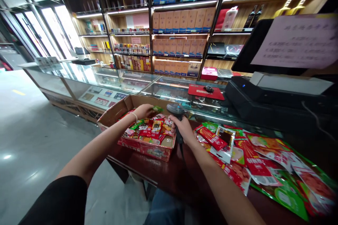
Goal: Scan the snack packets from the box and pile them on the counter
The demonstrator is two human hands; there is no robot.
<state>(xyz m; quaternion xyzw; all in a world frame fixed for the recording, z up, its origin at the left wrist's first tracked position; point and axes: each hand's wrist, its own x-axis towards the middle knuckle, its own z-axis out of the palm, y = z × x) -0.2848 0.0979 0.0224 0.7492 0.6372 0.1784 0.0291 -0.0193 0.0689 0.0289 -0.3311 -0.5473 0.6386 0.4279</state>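
Note:
My left hand (144,111) reaches into a cardboard box (116,112) and pinches a small green snack packet (157,108) at its far side. The box holds several red, yellow and green snack packets (151,129). My right hand (183,128) is wrapped round the handle of a dark barcode scanner (175,110), whose head points toward the green packet just over the box's right edge. Both hands sit close together above the box, on a dark wooden counter (169,177).
A heap of red and green snack bags (253,163) covers the counter to the right. A black till and screen (266,98) stand behind it. Glass display cases (105,84) and stocked shelves (182,21) run across the back. Open floor (31,137) lies to the left.

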